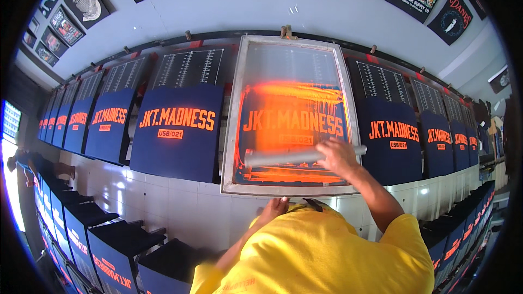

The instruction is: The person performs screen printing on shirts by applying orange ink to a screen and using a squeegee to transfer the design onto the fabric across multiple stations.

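My right hand (339,158) is closed on the right part of a long grey squeegee (283,158), which lies across the mesh of a screen printing frame (230,147). Bright orange ink (272,90) is smeared over the mesh, thickest in a band at its far side and in streaks along the near edge. Through the mesh, block lettering shows above a dark blue fabric. Just below the frame's near edge, my left hand (274,207) has its fingers curled; whatever they hold, if anything, is hidden.
Dark blue printed fabric panels (177,152) lie on boards left and right of the frame, with orange lettering. A rail with a metal clamp (287,32) runs behind. Another row of boards (111,256) stands at the lower left. A person (41,166) is at the far left.
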The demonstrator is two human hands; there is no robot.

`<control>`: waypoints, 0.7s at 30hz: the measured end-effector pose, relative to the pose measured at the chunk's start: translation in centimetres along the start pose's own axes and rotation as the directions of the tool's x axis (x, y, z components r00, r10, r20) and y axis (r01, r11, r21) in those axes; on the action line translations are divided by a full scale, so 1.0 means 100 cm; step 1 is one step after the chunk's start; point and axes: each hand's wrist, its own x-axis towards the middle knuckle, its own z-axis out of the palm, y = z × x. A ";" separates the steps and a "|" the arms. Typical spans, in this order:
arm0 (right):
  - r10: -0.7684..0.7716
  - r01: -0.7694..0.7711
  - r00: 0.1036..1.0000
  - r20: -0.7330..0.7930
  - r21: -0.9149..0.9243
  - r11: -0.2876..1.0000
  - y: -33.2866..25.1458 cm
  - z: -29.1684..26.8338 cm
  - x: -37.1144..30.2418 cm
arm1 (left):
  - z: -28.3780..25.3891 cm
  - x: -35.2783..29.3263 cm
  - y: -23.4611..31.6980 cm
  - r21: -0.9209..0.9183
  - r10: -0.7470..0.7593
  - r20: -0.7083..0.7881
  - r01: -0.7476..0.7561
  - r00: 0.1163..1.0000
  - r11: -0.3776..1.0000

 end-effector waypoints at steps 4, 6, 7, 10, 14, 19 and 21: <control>0.097 -0.101 0.992 -0.078 -0.051 0.994 0.049 0.002 0.046 | -0.002 0.000 0.008 0.054 -0.055 0.005 0.055 0.998 0.997; 0.176 -0.180 0.982 -0.071 -0.055 0.982 0.068 0.003 0.069 | -0.001 -0.001 0.009 0.053 -0.049 0.003 0.049 0.999 0.997; 0.160 -0.165 0.983 -0.085 -0.055 0.985 0.079 0.008 0.080 | 0.000 -0.003 0.011 0.035 -0.032 -0.008 0.032 0.999 0.999; 0.125 -0.134 0.985 -0.122 -0.071 0.988 0.100 0.015 0.103 | 0.001 -0.005 0.014 -0.007 -0.006 -0.019 0.006 1.000 1.000; 0.119 -0.129 0.987 -0.104 -0.096 0.987 0.102 0.016 0.115 | -0.002 -0.002 -0.010 0.136 -0.114 -0.031 0.117 0.993 0.984; 0.116 -0.116 0.993 -0.032 -0.028 0.993 0.086 0.014 0.100 | -0.005 0.000 -0.006 0.156 -0.122 -0.022 0.124 0.992 0.980; 0.124 -0.124 0.992 0.003 -0.024 0.992 0.071 0.011 0.085 | -0.004 -0.001 -0.009 0.100 -0.106 -0.036 0.109 0.994 0.989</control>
